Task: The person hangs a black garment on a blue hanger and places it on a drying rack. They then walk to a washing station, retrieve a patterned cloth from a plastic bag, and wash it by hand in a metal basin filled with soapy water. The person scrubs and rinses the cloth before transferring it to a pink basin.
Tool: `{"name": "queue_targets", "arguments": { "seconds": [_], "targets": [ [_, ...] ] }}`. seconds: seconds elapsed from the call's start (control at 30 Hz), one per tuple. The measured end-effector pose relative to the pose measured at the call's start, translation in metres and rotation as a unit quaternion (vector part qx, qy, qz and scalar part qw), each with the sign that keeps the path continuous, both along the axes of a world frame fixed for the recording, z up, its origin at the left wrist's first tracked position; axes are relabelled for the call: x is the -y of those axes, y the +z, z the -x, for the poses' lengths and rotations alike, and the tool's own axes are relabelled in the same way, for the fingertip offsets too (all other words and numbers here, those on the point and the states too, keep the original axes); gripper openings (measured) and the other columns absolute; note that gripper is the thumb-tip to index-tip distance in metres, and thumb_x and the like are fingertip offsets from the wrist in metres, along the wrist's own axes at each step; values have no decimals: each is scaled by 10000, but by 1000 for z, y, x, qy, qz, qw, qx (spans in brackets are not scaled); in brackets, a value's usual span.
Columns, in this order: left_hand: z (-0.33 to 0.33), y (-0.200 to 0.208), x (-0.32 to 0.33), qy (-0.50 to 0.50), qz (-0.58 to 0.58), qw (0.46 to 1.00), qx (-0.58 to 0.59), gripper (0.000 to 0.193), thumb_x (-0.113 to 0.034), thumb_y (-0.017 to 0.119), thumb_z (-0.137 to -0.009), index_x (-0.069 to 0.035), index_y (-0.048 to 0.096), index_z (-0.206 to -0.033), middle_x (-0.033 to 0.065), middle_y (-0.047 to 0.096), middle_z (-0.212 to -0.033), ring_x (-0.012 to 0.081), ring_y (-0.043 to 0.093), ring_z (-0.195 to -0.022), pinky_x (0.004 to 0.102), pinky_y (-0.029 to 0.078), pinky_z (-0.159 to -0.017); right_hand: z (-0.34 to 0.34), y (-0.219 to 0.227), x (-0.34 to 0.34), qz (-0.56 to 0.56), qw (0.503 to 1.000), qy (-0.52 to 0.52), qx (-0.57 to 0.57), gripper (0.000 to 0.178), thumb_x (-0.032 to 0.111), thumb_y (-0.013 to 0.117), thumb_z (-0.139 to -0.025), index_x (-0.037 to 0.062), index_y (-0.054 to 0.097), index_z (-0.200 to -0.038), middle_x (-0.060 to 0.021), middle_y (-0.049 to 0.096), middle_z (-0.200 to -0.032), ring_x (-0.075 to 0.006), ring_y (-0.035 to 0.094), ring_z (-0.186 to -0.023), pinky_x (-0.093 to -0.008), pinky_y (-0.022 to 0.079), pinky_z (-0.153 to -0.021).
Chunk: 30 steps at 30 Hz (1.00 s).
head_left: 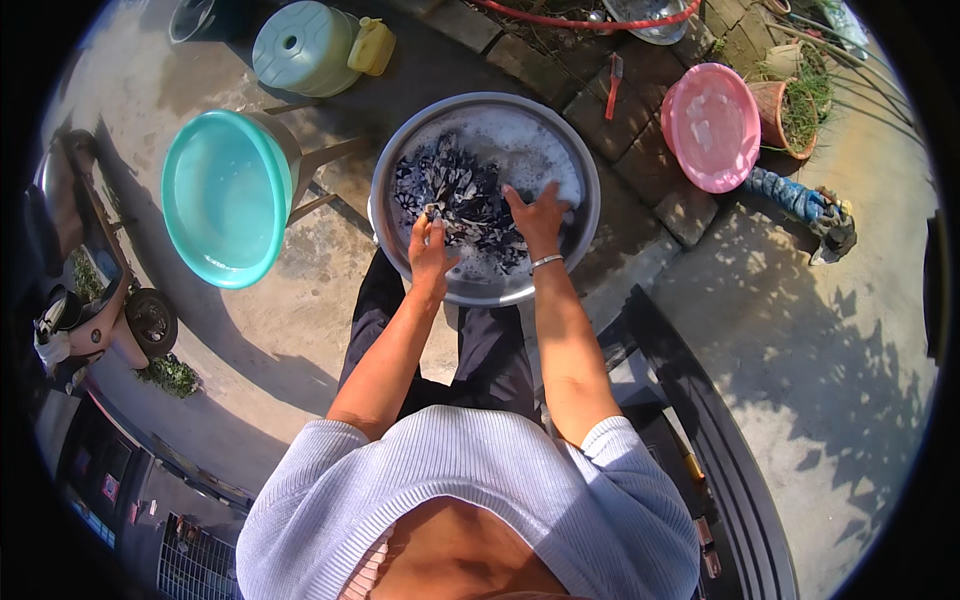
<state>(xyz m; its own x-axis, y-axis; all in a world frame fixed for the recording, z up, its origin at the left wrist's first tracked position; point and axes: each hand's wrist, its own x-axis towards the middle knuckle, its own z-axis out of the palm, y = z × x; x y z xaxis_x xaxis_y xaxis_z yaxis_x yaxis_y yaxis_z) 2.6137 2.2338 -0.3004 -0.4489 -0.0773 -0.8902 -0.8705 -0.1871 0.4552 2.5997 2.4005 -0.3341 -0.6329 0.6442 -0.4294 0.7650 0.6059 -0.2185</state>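
Note:
A wide metal basin (586, 215) of white suds stands in front of my legs. In it lies a bunched, wet dark cloth with a pale pattern (455, 190). My left hand (430, 260) is at the basin's near left side, its fingertips touching the cloth's edge and its thumb held apart. Over the suds on the right, my right hand (538, 218) has its thumb and fingers spread, the thumb beside the cloth. A bracelet circles that wrist. Foam blurs where the cloth ends.
To the left, a turquoise basin (225, 200) of water rests on a stool. Behind it are a pale green drum (300, 48) and a yellow jug (371, 46). A pink basin (712, 128), red-handled brush (614, 86) and potted plant (800, 110) are at right; a scooter (105, 300) stands far left.

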Motion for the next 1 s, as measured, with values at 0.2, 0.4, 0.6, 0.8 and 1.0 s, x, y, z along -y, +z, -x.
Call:
{"name": "queue_targets", "arguments": {
  "seconds": [0.2, 0.4, 0.6, 0.8, 1.0],
  "targets": [
    [16, -52, -37, 53, -84, 995, 21, 748, -449, 560, -889, -44, 201, -1406, 165, 434, -1305, 262, 487, -1123, 420, 453, -864, 4, -6, 41, 184, 970, 32, -155, 520, 386, 673, -736, -68, 548, -956, -317, 575, -934, -457, 562, -878, -465, 455, -760],
    [43, -83, -36, 158, -275, 948, 31, 544, -519, 492, -899, -30, 580, -1122, 108, 638, -1009, 231, 619, -876, 373, 509, -769, -7, 77, 66, 196, 925, 114, -306, 304, 246, 695, -750, -15, 542, -776, -219, 596, -748, -416, 580, -684, -452, 469, -597],
    [17, -58, -41, 118, -223, 960, -122, 578, -521, 373, -908, -25, 533, -1158, 128, 555, -1162, 248, 501, -1051, 382, 386, -931, -2, 55, 49, 80, 952, 126, -269, 236, 198, 664, -739, 23, 561, -859, -168, 580, -792, -387, 575, -745, -455, 472, -619],
    [22, 25, -35, -83, 4, 977, -195, 366, -330, 447, -963, -12, 584, -845, 28, 550, -773, 124, 466, -732, 275, 391, -698, -28, -16, -9, 96, 974, 56, -196, 225, 126, 606, -745, 15, 597, -942, -195, 571, -923, -376, 552, -919, -454, 453, -775],
    [26, 74, 9, -196, -116, 938, -263, 250, -245, 559, -916, -73, 463, -763, -39, 415, -736, 77, 368, -679, 224, 333, -614, -58, 45, 3, -31, 980, 123, -154, 311, 28, 607, -684, 63, 624, -993, -164, 495, -1194, -387, 535, -952, -439, 452, -823]
  ]
}}
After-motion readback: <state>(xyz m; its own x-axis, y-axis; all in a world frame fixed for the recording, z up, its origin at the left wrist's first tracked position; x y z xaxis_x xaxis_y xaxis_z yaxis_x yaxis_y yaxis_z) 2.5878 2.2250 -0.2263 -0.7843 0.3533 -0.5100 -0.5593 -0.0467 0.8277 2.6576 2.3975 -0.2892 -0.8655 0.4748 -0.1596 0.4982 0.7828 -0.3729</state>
